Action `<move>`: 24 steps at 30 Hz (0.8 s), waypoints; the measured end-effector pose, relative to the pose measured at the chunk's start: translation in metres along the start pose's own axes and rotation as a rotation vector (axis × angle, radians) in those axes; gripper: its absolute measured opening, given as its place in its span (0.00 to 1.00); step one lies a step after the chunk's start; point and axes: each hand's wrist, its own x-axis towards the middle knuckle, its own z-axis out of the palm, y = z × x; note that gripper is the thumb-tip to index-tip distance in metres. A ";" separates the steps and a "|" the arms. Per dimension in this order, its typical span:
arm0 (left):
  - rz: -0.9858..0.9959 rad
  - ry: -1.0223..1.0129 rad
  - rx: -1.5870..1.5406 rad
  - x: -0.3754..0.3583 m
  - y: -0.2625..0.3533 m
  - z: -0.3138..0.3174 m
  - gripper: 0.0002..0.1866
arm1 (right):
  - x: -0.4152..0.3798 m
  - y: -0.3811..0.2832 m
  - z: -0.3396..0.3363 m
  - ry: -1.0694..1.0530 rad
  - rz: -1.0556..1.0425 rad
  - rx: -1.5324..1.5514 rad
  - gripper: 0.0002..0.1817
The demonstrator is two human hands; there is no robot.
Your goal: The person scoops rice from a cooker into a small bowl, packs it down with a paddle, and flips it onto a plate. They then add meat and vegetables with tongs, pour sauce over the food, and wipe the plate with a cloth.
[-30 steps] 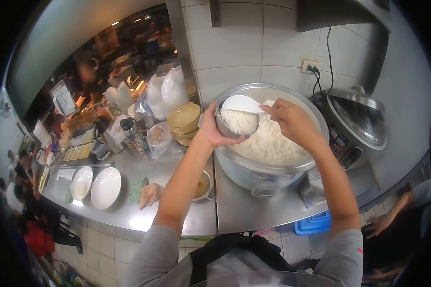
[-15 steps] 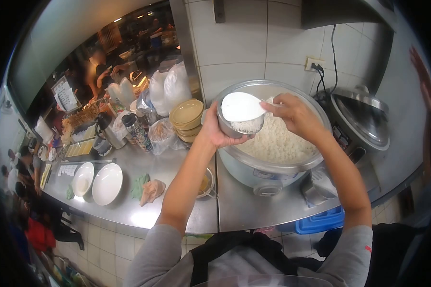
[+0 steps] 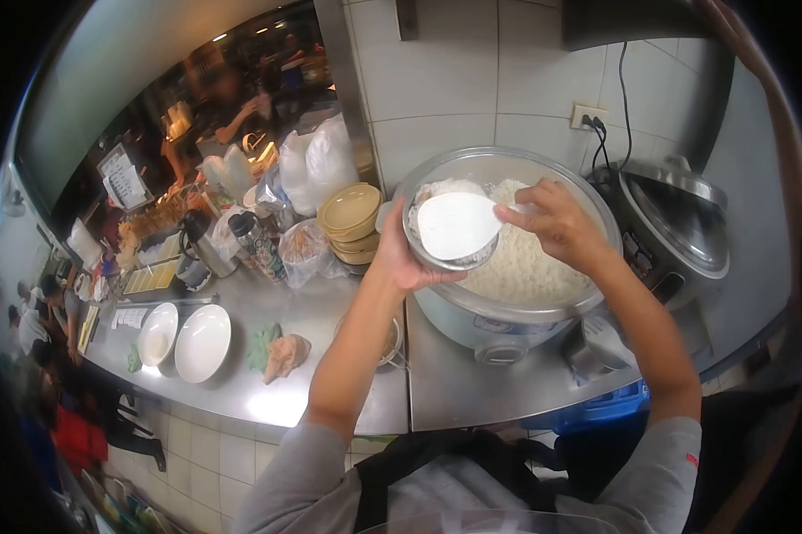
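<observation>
My left hand [image 3: 403, 260] is closed around a metal bowl [image 3: 444, 263] that holds white rice [image 3: 450, 188]. In my right hand [image 3: 557, 224] is a white rice paddle [image 3: 459, 226], pinched near its handle, its flat blade lying over the rice in the bowl. Both hands are above a large rice cooker [image 3: 454, 311], open and filled with cooked rice [image 3: 534, 271]. My right fingers hide most of the paddle's handle.
A second cooker with a lid [image 3: 677, 222] stands to the right, beside a metal container [image 3: 597, 347] with utensils. Left are stacked tan bowls [image 3: 349, 209], white plates [image 3: 202, 343], a crumpled cloth [image 3: 285, 356] and a strainer [image 3: 390, 343]. Another person's arm [image 3: 779, 133] reaches up at right.
The paddle blade has moved slightly down and right across the bowl, uncovering rice at its far side. The other person's arm at the right has risen.
</observation>
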 end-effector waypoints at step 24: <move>0.454 0.087 -0.040 -0.076 -0.024 -0.018 0.33 | 0.036 -0.094 0.031 -0.109 0.275 0.393 0.24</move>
